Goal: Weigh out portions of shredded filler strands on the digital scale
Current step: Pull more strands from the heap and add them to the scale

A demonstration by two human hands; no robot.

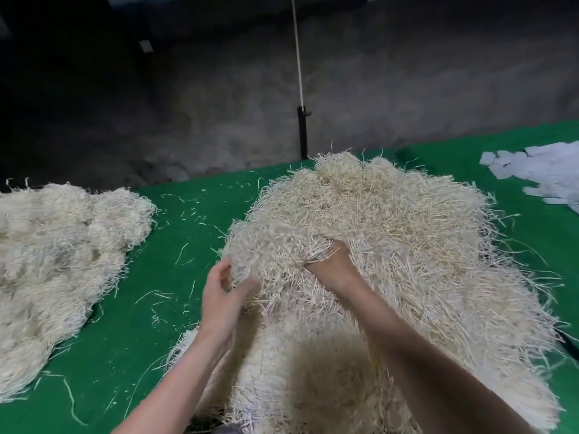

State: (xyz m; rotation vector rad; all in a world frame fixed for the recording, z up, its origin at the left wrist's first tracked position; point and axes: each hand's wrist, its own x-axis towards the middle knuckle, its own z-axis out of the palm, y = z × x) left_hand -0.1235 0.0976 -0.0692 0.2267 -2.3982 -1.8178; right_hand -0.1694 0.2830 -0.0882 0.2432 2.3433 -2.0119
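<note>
Two grips at work: right grip (pixel 329 264) buried in strand pile (pixel 391 245), clutching a tuft; left grip (pixel 225 292) loosely parted at its left edge. Pile lies centre-right on green worktop (pixel 194 245). Second pile (pixel 62 261) left; white slips (pixel 539 173) far right.

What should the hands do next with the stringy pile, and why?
Probably pull one clump up out of the pile: the right hand is dug into it and the left hand sits at its edge, ready to steady the rest.
</note>
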